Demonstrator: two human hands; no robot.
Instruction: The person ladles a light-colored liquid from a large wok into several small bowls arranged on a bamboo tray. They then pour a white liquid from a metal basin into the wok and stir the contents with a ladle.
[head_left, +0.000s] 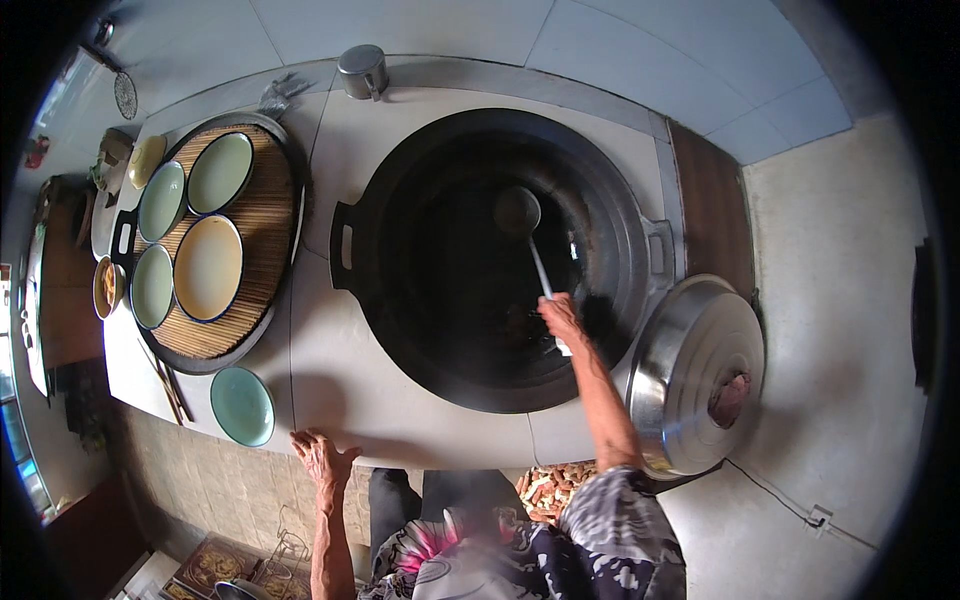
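My right hand (561, 322) grips the light handle of a ladle (519, 212) over a large black wok (420, 352). The ladle's round bowl is near the wok's middle; how much liquid lies in the dark wok I cannot tell. At the counter's front edge, my left hand (324, 456) rests with fingers spread and nothing in it. A pale green bowl (242, 406) sits just left of that hand. Further left, several enamel bowls (208, 268) stand on a slatted mat (266, 195) over a second round pan (264, 337).
A domed metal lid (675, 382) leans at the wok's right. A metal mug (363, 72) and a crumpled plastic bag (282, 94) are along the back. Chopsticks (171, 384) and a bowl of food (109, 287) lie at the left. Corncobs (553, 487) are heaped below the counter.
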